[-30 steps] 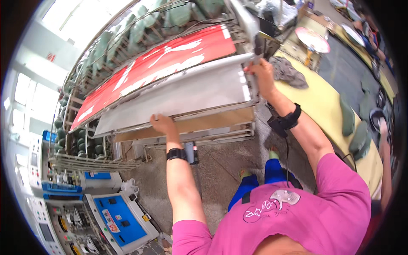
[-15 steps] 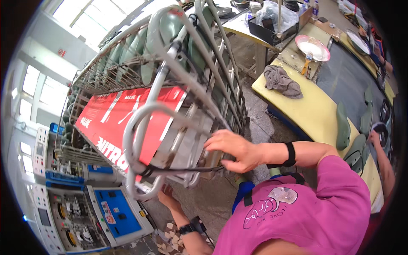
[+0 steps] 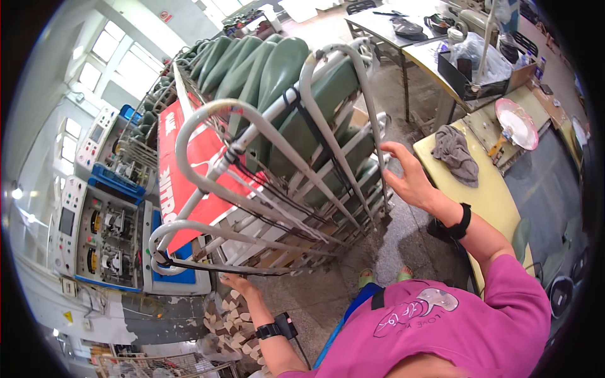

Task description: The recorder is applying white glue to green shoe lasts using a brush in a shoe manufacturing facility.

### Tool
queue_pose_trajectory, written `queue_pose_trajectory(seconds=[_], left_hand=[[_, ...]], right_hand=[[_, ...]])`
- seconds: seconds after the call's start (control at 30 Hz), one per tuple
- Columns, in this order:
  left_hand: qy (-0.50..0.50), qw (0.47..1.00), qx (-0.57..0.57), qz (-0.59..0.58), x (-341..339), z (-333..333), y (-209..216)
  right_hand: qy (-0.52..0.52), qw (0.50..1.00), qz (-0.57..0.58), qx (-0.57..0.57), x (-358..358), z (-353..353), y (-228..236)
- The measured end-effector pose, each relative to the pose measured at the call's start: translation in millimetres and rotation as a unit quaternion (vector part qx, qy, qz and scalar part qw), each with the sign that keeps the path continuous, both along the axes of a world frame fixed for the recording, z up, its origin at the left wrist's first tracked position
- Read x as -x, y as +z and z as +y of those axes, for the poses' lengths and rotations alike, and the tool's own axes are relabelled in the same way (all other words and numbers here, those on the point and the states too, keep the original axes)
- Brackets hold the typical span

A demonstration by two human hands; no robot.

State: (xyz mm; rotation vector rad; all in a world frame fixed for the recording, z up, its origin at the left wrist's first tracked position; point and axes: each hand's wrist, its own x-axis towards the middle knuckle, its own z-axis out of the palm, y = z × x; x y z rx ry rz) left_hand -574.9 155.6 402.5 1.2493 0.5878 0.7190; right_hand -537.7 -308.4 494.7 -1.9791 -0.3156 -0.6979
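A grey tubular metal rack cart (image 3: 252,123) stands before me, filled with dark green shoe-sole-shaped pieces (image 3: 283,66) standing on edge. A red printed sheet (image 3: 189,148) lines its left side, and black straps (image 3: 328,148) run over its bars. My right hand (image 3: 406,176) is by the cart's right-hand bars, fingers apart and nothing held, fingertips close to or touching a bar. Low at the cart's near left corner, my left hand (image 3: 238,283) reaches to the bottom rail. Its fingers are mostly hidden there, so its grip cannot be made out.
Machines with blue panels (image 3: 110,242) line the left. At right a yellow-edged workbench (image 3: 488,201) carries a crumpled grey cloth (image 3: 455,154), a white dish with a brush (image 3: 515,123) and green soles. Small tan scraps (image 3: 233,321) lie on the floor near my left arm.
My right hand has moved from the cart's near bars to its right side, and its fingers have spread. The cart now appears turned, showing more of its green pieces; the view has shifted.
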Motion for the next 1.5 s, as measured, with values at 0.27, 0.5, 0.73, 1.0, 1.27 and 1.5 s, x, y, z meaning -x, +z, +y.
queue_pose_trajectory(seconds=[0.27,0.5,0.73,1.0,1.27,1.5], left_hand=[[0.029,0.999,-0.031,-0.012,20,28,6],[-0.123,0.985,-0.011,-0.117,28,32,9],[0.135,0.988,-0.071,0.015,3,15,14],[0.049,0.893,-0.426,0.133,-68,31,-47],[-0.192,0.883,-0.376,0.207,-73,0,-65],[-0.358,0.841,-0.295,0.279,-25,-45,-91]], right_hand=[[-0.100,0.991,0.005,-0.083,-18,-13,-14],[-0.017,0.969,-0.187,-0.157,-50,-11,85],[0.298,0.927,0.212,0.088,-126,1,232],[0.363,0.829,0.377,0.196,-170,71,218],[0.370,0.854,0.360,0.067,-160,75,225],[0.262,0.936,0.234,0.040,-130,-4,247]])
